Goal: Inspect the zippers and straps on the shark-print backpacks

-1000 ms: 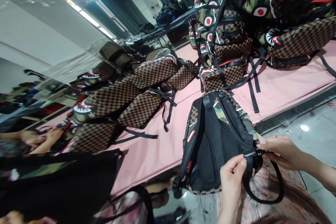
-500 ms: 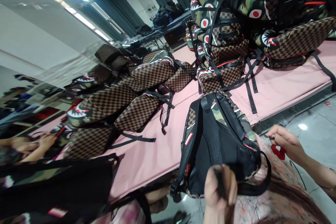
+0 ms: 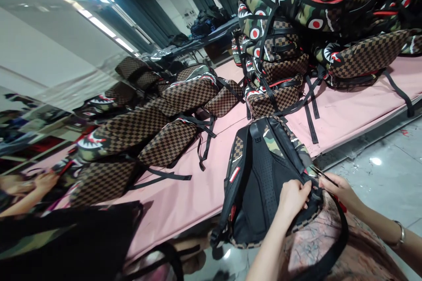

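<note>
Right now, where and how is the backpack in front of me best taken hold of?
Probably by the left shoulder strap, coming from above on your left. The backpack has its strap side facing you, so that strap runs exposed along its length. Your left hand and right hand are both at its lower right, leaving the left side uncovered.

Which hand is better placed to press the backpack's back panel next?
Likely the left hand: it is over the lower part of the black back panel, while the right hand is out by the side edge, holding a thin dark item.
</note>
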The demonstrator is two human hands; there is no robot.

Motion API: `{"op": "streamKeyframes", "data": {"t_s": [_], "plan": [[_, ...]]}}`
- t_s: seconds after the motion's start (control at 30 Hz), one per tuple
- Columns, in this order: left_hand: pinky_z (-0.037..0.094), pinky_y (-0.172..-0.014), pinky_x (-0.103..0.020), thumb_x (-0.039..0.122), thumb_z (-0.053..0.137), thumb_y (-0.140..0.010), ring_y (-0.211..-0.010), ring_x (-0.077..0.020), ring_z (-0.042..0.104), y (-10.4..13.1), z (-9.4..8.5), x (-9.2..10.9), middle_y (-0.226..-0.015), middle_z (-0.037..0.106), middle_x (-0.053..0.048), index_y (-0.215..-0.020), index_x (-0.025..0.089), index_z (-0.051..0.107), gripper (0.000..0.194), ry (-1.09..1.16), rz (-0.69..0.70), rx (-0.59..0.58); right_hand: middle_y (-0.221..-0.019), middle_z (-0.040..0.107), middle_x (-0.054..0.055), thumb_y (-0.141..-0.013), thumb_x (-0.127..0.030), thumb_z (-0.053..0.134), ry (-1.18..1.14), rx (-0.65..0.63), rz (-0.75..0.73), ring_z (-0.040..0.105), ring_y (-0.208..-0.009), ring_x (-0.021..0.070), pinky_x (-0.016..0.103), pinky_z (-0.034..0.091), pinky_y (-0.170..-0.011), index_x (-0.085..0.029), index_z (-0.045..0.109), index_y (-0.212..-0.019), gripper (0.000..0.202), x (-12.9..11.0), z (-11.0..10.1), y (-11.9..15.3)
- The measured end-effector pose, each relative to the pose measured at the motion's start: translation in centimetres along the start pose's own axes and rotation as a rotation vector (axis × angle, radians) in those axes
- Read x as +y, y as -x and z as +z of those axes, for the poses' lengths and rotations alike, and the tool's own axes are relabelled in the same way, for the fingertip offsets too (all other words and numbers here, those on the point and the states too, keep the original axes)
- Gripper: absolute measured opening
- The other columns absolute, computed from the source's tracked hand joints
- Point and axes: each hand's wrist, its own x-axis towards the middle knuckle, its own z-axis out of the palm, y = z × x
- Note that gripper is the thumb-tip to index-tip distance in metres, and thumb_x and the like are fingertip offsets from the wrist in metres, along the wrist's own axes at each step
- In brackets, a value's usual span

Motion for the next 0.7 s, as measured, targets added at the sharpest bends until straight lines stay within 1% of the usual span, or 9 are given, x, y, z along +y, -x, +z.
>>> {"op": "streamKeyframes", "data": {"t_s": [0.07, 0.17, 0.27, 0.4, 0.47, 0.57, 0.6, 0.63, 0.7], "plan": [[0.034, -0.036, -0.021, 0.048, 0.06, -0.068, -0.031, -0.0132, 0.05, 0.1, 0.0, -0.3, -0.037, 0.055, -0.002, -0.046, 0.019, 0.052, 0.038, 0.045, -0.041, -0.008, -0.072, 0.061, 0.001, -0.085, -0.038, 0.044, 0.05, -0.006, -0.105, 0.058, -0.072, 0.0164, 0.026, 0.047, -0.066, -0.019, 0.061, -0.073, 0.029, -0.2, 0.0, -0.5], [0.038, -0.039, -0.02, 0.051, 0.055, -0.071, -0.04, -0.0139, 0.055, 0.7, -0.7, -0.8, -0.042, 0.054, 0.001, -0.052, 0.019, 0.047, 0.038, 0.133, -0.026, 0.119, -0.088, 0.067, 0.005, -0.085, -0.033, 0.048, 0.085, -0.077, -0.255, 0.061, -0.085, 0.0181, 0.029, 0.048, -0.078, -0.02, 0.066, -0.089, 0.023, -0.7, 0.7, -1.8], [0.04, -0.044, -0.02, 0.053, 0.057, -0.069, -0.043, -0.0114, 0.052, 1.4, -1.8, -1.3, -0.045, 0.049, 0.003, -0.052, 0.017, 0.046, 0.041, 0.255, 0.044, 0.292, -0.099, 0.069, 0.005, -0.084, -0.03, 0.05, 0.067, -0.189, -0.267, 0.063, -0.092, 0.0192, 0.032, 0.049, -0.084, -0.022, 0.067, -0.099, 0.024, -1.2, 2.0, -2.9], [0.038, -0.045, -0.019, 0.051, 0.059, -0.068, -0.045, -0.0092, 0.046, 1.9, -3.1, -1.9, -0.045, 0.045, 0.004, -0.05, 0.017, 0.046, 0.041, 0.233, 0.093, 0.4, -0.107, 0.067, 0.004, -0.082, -0.03, 0.051, 0.005, -0.353, -0.226, 0.061, -0.099, 0.0196, 0.032, 0.05, -0.083, -0.023, 0.064, -0.105, 0.027, -2.3, 3.1, -4.1], [0.037, -0.044, -0.019, 0.05, 0.059, -0.068, -0.045, -0.0085, 0.044, 1.8, -3.8, -2.0, -0.043, 0.043, 0.005, -0.048, 0.017, 0.045, 0.041, 0.201, 0.092, 0.432, -0.102, 0.067, 0.003, -0.081, -0.029, 0.052, -0.002, -0.436, -0.216, 0.061, -0.096, 0.0191, 0.03, 0.051, -0.078, -0.022, 0.064, -0.101, 0.025, -2.6, 3.0, -4.6], [0.036, -0.043, -0.018, 0.047, 0.061, -0.067, -0.043, -0.0075, 0.042, 1.4, -4.8, -1.5, -0.042, 0.041, 0.005, -0.045, 0.017, 0.044, 0.041, 0.215, 0.096, 0.451, -0.077, 0.066, -0.001, -0.07, -0.029, 0.065, 0.038, -0.542, -0.194, 0.063, -0.074, 0.0162, 0.024, 0.052, -0.061, -0.02, 0.062, -0.084, 0.017, -2.4, 3.1, -5.0], [0.037, -0.043, -0.018, 0.046, 0.062, -0.067, -0.042, -0.0075, 0.043, 1.2, -5.1, -1.2, -0.042, 0.042, 0.005, -0.045, 0.016, 0.044, 0.041, 0.259, 0.098, 0.452, -0.07, 0.063, -0.003, -0.066, -0.029, 0.068, 0.061, -0.516, -0.189, 0.062, -0.067, 0.015, 0.022, 0.05, -0.056, -0.02, 0.06, -0.079, 0.017, -2.1, 3.4, -4.9], [0.039, -0.044, -0.019, 0.046, 0.063, -0.066, -0.043, -0.0076, 0.045, 1.0, -5.3, -0.9, -0.042, 0.043, 0.005, -0.046, 0.016, 0.045, 0.04, 0.328, 0.097, 0.458, -0.064, 0.061, -0.004, -0.064, -0.028, 0.07, 0.09, -0.44, -0.195, 0.06, -0.061, 0.0141, 0.021, 0.049, -0.052, -0.02, 0.058, -0.074, 0.017, -1.7, 3.8, -4.7], [0.045, -0.047, -0.021, 0.043, 0.067, -0.062, -0.044, -0.0084, 0.049, 0.7, -5.4, -0.1, -0.046, 0.047, 0.004, -0.05, 0.015, 0.048, 0.036, 0.549, 0.073, 0.479, -0.06, 0.06, -0.003, -0.069, -0.027, 0.065, 0.161, -0.189, -0.266, 0.059, -0.057, 0.0143, 0.023, 0.048, -0.051, -0.02, 0.057, -0.068, 0.011, -0.7, 4.8, -3.8]]}}
